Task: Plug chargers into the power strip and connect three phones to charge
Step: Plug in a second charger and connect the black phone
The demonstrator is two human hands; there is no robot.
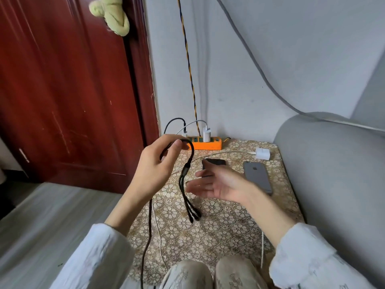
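The left hand [155, 163] pinches 1 black cable [188, 163] above the tabletop [218, 226], its 3 plug ends [194, 216] dangling, while the right hand [216, 184] hovers beside them, fingers spread and empty. 2 phones [258, 176] lie flat on the tabletop. At the far edge sits 1 orange strip [206, 144] with 2 chargers [206, 135] plugged in, and 1 loose charger [263, 153] lies near it.

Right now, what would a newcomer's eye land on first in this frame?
The left hand, raised mid-frame, pinches a black three-headed cable whose ends dangle, while the right hand hovers open beside it. Behind them an orange power strip sits against the wall with a white charger plugged in. A grey phone lies face down on the patterned cloth.
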